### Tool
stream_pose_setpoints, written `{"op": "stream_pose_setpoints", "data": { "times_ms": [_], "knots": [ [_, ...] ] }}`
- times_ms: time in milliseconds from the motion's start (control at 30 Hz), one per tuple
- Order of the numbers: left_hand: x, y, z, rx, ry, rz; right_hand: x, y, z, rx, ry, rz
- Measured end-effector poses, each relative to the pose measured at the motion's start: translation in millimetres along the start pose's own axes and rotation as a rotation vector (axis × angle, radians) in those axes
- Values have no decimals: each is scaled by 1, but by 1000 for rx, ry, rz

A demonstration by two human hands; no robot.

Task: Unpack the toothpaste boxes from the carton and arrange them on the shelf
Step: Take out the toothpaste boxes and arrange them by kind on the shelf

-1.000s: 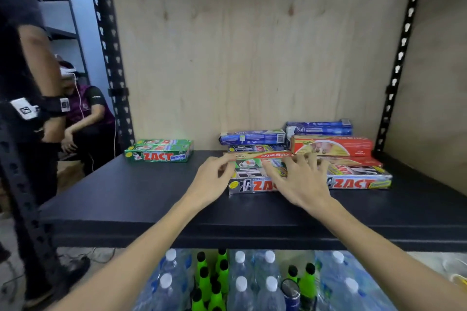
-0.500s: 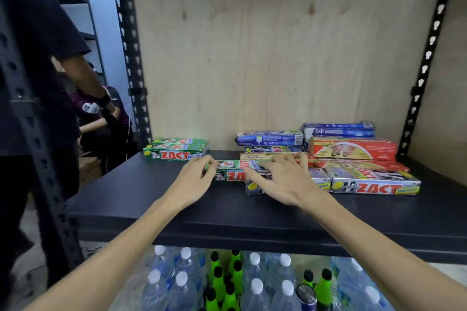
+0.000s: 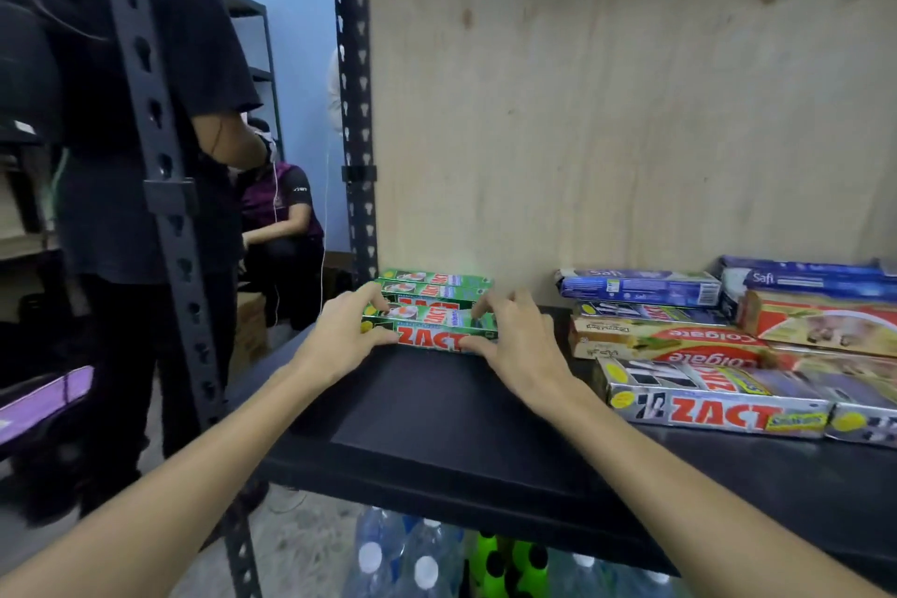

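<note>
A green Zact toothpaste box (image 3: 429, 328) lies on the black shelf (image 3: 437, 418) at the back left, right in front of two more green Zact boxes (image 3: 437, 284) against the plywood back. My left hand (image 3: 340, 335) grips its left end and my right hand (image 3: 519, 345) grips its right end. To the right lie blue Safi boxes (image 3: 640, 289), red Colgate boxes (image 3: 679, 345) and silver Zact boxes (image 3: 718, 408). No carton is in view.
A black slotted upright (image 3: 357, 112) stands at the shelf's back left, another (image 3: 160, 189) nearer me. A person in black (image 3: 160, 112) stands left of the rack, another sits behind. Water bottles (image 3: 403, 558) and green bottles (image 3: 505, 563) fill the level below.
Both hands slid a green Zact box from the pile in the middle leftward along the shelf to the green boxes at the back left. My view turned left.
</note>
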State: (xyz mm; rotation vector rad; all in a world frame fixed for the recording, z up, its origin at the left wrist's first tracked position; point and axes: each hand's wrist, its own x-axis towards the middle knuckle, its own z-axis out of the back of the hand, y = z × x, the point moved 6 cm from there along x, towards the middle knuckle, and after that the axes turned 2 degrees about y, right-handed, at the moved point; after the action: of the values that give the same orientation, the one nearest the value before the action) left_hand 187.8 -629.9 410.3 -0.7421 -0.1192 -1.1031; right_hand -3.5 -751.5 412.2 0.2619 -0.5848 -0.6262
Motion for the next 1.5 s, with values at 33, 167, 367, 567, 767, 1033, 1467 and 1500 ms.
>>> {"op": "stream_pose_setpoints", "data": {
  "times_ms": [33,167,367,567,767,1033,1467,1500],
  "knots": [
    [4,5,1,-7,-4,13,6,-4,-6,63,-15,-26],
    [21,19,-3,-126,-18,108,24,-17,-23,233,-52,-106],
    [32,35,-12,-264,0,249,38,-22,-23,282,-24,-78],
    [34,42,-11,-264,-6,250,39,-23,-33,292,-11,-83],
    [33,41,-13,-294,-17,219,41,-25,-37,244,-12,-88],
    [22,32,-15,-167,32,203,21,-14,-20,37,-125,-68],
    [-2,-105,-31,-233,-181,-113,-41,-12,67,129,-392,-35],
    [0,-111,-34,-240,-175,-112,-44,-20,77,124,-401,-43]
  ]
}}
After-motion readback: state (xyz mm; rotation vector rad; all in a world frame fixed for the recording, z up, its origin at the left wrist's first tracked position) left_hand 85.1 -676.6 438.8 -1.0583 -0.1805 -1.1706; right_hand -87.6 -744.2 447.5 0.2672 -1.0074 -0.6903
